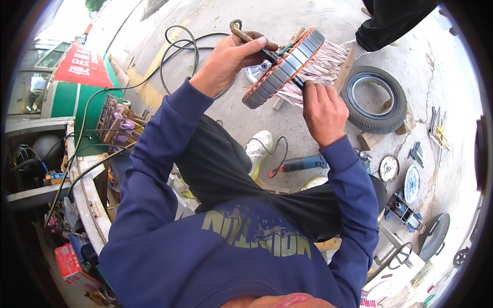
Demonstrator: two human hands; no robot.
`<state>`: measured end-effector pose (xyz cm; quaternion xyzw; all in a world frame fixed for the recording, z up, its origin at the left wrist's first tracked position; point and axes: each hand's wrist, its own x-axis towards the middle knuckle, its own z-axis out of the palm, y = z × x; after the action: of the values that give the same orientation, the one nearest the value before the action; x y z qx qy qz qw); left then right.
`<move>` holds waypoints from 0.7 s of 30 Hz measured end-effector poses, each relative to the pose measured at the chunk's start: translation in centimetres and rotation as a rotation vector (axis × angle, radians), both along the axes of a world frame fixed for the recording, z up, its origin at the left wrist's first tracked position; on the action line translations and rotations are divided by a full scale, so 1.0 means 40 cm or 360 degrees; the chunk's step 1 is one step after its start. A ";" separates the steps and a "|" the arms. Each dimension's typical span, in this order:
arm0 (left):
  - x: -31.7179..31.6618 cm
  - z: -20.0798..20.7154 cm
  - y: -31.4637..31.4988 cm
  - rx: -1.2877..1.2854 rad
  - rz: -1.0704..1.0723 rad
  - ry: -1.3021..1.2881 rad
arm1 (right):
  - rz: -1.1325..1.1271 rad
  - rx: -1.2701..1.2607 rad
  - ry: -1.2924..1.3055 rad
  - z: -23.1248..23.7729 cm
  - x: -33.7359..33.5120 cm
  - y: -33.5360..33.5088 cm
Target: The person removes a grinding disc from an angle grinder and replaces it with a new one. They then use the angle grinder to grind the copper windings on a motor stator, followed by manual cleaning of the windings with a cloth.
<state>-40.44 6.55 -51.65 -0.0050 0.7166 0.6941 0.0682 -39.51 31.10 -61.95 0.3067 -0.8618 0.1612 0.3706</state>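
A motor stator (pixel 285 68), a ring of grey metal segments with copper-coloured windings along its edges, is held up tilted in front of me. A dark axle (pixel 270 56) passes through its middle. My left hand (pixel 228 61) is closed on the axle's left end, where a brown bent piece (pixel 239 32) sticks out past the fingers; I cannot make out what it is. On the other side, my right hand (pixel 324 110) grips the axle's right end close to the ring. Behind the stator lies a bundle of pale pinkish strips (pixel 328 64), partly hidden by it.
A wheel with a tyre (pixel 354 113) rests on wooden blocks (pixel 371 140) at the right. Below my hands lies a blue power tool (pixel 304 163). A black cable (pixel 164 66) coils at the left. Another person's dark-clothed leg (pixel 393 23) is at the top right.
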 end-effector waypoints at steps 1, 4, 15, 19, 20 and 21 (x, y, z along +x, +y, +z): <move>-0.005 -0.005 -0.002 0.0064 0.0002 0.0001 | -0.0018 0.0012 0.0072 0.001 -0.005 0.000; -0.007 -0.011 -0.006 0.0207 -0.0008 0.0015 | -0.0077 0.0084 0.0208 0.005 -0.014 0.006; 0.000 0.001 0.014 0.0385 0.0018 -0.0036 | -0.0021 0.0040 0.0201 0.018 -0.018 0.012; -0.008 0.013 0.013 0.0230 -0.0058 -0.0016 | 0.0138 -0.0143 -0.0123 0.010 -0.012 0.013; -0.009 0.009 0.012 0.0201 -0.0071 0.0008 | 0.0172 -0.0196 -0.0223 0.014 -0.006 0.012; -0.010 0.005 0.010 0.0172 -0.0086 0.0033 | 0.0204 -0.0248 -0.0322 0.014 0.000 0.011</move>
<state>-40.84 6.97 -51.44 0.0252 0.6785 0.7298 0.0796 -39.51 31.56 -61.37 0.3136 -0.8582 0.2811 0.2934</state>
